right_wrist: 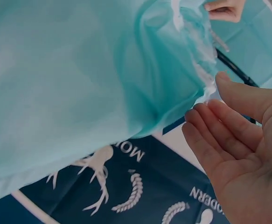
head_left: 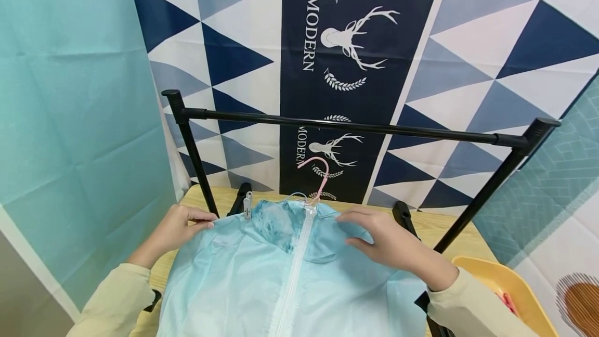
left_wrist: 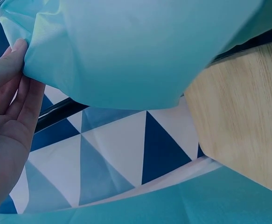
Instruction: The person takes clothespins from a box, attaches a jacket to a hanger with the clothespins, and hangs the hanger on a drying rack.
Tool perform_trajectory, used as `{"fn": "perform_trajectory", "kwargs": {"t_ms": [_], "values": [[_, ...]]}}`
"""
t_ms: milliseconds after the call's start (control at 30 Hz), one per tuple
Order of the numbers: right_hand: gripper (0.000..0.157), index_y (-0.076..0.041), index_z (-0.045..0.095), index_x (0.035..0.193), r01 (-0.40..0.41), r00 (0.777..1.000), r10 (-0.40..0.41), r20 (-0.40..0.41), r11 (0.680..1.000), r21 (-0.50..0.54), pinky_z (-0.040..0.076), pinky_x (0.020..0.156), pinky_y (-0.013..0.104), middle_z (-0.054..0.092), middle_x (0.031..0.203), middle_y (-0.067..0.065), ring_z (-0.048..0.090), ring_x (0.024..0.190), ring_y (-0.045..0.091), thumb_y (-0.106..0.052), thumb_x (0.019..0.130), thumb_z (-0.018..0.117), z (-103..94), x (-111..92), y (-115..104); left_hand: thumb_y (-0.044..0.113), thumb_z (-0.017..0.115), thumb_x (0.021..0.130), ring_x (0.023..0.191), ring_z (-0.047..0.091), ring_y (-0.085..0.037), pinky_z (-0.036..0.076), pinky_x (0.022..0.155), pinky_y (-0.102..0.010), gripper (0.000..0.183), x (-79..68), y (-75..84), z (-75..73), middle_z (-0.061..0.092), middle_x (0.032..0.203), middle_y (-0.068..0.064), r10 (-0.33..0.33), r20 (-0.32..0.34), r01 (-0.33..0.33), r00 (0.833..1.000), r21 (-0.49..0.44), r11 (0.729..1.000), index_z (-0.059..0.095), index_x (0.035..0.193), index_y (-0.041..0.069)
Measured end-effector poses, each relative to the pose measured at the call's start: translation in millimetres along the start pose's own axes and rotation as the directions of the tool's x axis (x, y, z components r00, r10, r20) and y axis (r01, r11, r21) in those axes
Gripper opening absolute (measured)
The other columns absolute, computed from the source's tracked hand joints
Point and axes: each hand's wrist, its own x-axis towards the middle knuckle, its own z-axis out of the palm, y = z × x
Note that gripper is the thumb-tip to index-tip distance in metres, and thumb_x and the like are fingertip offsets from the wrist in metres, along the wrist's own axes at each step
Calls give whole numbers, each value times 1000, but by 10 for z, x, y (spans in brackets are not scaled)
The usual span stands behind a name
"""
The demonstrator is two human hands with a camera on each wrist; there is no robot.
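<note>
A light blue zip-up jacket (head_left: 234, 274) hangs on a pink hanger (head_left: 323, 183), whose hook rises above the collar. Its white zipper (head_left: 299, 259) runs down the front. My left hand (head_left: 180, 228) pinches the jacket's left-side shoulder between thumb and fingers, and the left wrist view shows the cloth (left_wrist: 38, 42) bunched there. Beside the collar on that side, a pale clothespin (head_left: 248, 205) stands on the shoulder. My right hand (head_left: 383, 238) is at the right of the collar, thumb and fingers apart, fingertips (right_wrist: 196, 114) right at the cloth's edge.
A black garment rack (head_left: 346, 127) stands behind the jacket, its bar above the hook. Under it is a wooden tabletop (head_left: 206, 196). A yellow basin (head_left: 524, 285) with pink items sits at the lower right. Patterned curtain (head_left: 243, 40) covers the back.
</note>
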Motion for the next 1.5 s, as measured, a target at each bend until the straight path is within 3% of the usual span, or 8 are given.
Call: {"fn": "perform_trajectory", "kwargs": {"t_ms": [167, 433, 767, 1033, 1500], "values": [[38, -9, 67, 114, -35, 999, 34, -32, 999, -29, 57, 85, 37, 70, 112, 3, 67, 104, 21, -7, 77, 78, -56, -143, 83, 2, 71, 82, 87, 73, -28, 59, 70, -29, 16, 11, 0, -16, 76, 94, -12, -11, 3, 11, 1000, -1, 1000, 77, 98, 3], [38, -8, 66, 117, -140, 990, 141, 12, 989, -50, 57, 82, 37, 69, 116, 5, 66, 106, 25, -10, 80, 76, -147, -362, 206, 2, 71, 82, 87, 73, -28, 59, 70, -31, 16, 5, 4, -1, 76, 94, -12, -9, 3, 9, 1000, 0, 1000, 77, 97, 4], [35, -9, 70, 109, -165, 986, 162, -30, 975, -150, 58, 75, 34, 73, 106, 3, 69, 93, 21, -10, 76, 79, -275, -597, 381, 1, 72, 82, 87, 73, -29, 59, 71, -33, 16, -17, -6, -1, 76, 94, -12, -10, 1, 10, 1000, 16, 1000, 77, 97, 4], [34, -11, 72, 105, -178, 984, 170, -54, 963, -203, 57, 67, 30, 74, 100, 2, 70, 88, 22, -10, 72, 81, -347, -912, 621, 1, 71, 82, 88, 72, -30, 59, 70, -33, 16, 10, 5, 7, 76, 93, -13, 3, -6, -3, 1000, 13, 1000, 76, 97, 2], [25, -6, 73, 99, -360, 925, 375, 58, 915, -182, 56, 64, 26, 74, 92, 1, 68, 77, 11, -15, 76, 79, -369, -1472, 1029, 0, 72, 80, 85, 73, -30, 59, 68, -33, 16, 20, 14, 2, 76, 91, -14, 18, -14, -18, 1000, 46, 999, 77, 96, 2]]}}
